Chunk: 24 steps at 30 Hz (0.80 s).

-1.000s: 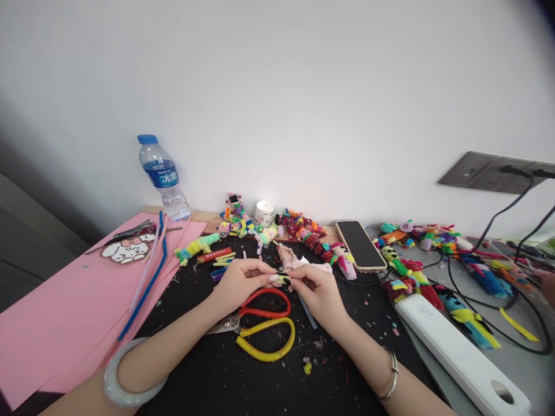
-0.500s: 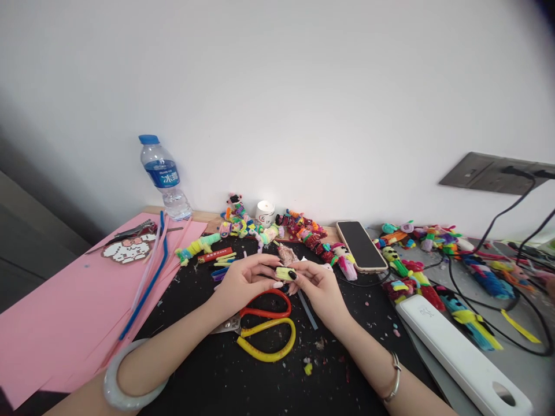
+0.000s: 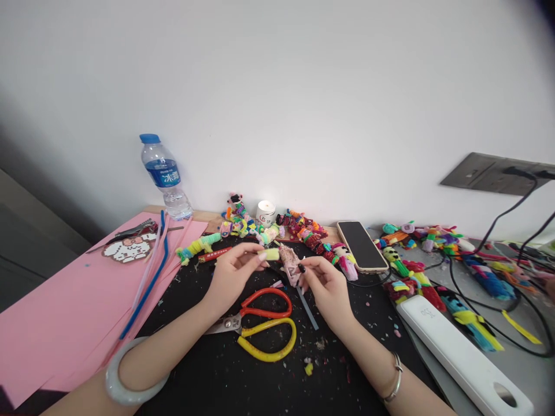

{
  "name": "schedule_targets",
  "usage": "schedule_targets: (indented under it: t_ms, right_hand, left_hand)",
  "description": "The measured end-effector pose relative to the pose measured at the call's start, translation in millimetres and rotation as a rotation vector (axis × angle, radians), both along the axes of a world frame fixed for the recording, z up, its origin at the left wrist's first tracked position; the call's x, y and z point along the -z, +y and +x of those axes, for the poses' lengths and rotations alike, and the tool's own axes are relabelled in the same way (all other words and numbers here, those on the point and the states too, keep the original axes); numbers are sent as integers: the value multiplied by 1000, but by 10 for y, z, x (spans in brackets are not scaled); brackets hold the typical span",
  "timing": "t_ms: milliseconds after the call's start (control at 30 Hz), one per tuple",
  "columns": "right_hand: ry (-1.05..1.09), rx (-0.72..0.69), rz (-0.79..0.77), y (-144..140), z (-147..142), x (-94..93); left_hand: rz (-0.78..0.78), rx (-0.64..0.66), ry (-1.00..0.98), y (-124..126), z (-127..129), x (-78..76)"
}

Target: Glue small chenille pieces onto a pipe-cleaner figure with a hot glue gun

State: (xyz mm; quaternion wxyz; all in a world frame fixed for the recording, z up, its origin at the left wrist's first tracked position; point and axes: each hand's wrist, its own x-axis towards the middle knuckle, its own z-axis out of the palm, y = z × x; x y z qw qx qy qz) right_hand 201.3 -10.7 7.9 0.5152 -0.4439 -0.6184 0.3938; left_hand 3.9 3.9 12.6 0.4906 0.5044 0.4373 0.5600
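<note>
My left hand [image 3: 236, 274] pinches a short, fuzzy pale yellow piece [image 3: 270, 254], which looks like pipe cleaner, between thumb and fingers. Across from it, my right hand [image 3: 327, 289] has its fingertips closed together beside a pinkish, crumpled-looking object [image 3: 289, 263]; whether they touch it, or hold something small, I cannot tell. A translucent grey-blue stick [image 3: 307, 309] extends from below that object towards me. Just under my hands lie scissors [image 3: 269, 341] with one red and one yellow handle, their blades partly behind my left forearm.
Pink sheets [image 3: 65, 306] with loose pipe cleaners [image 3: 150, 286] cover the left side. A water bottle [image 3: 165, 176] leans on the wall. Colourful fuzzy dolls [image 3: 318, 245] line the back. A phone [image 3: 362, 245], a long white device [image 3: 462, 352] and black cables [image 3: 459, 289] occupy the right.
My hands have moved apart. The yellow piece, between both hands before, has shifted left in my left hand; my right hand has let go and sits by the pinkish object.
</note>
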Motion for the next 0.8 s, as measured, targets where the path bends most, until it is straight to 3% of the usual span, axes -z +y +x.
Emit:
schedule_targets:
  t_ms: [133,333,633,800]
  right_hand:
    - [-192,167,84,26,61,-2]
    - [-416,207,150,51,117,14]
    - [-364,190,261,121,147,16]
    - [-268,224,155,131,161,26]
  left_hand:
    - [14,-202,-161,127,-94,25]
    - [2,-241,-291,201,-150,20]
    - [74,-276,-313,254,-222,-4]
    - [97,-338,-301,323,-297,2]
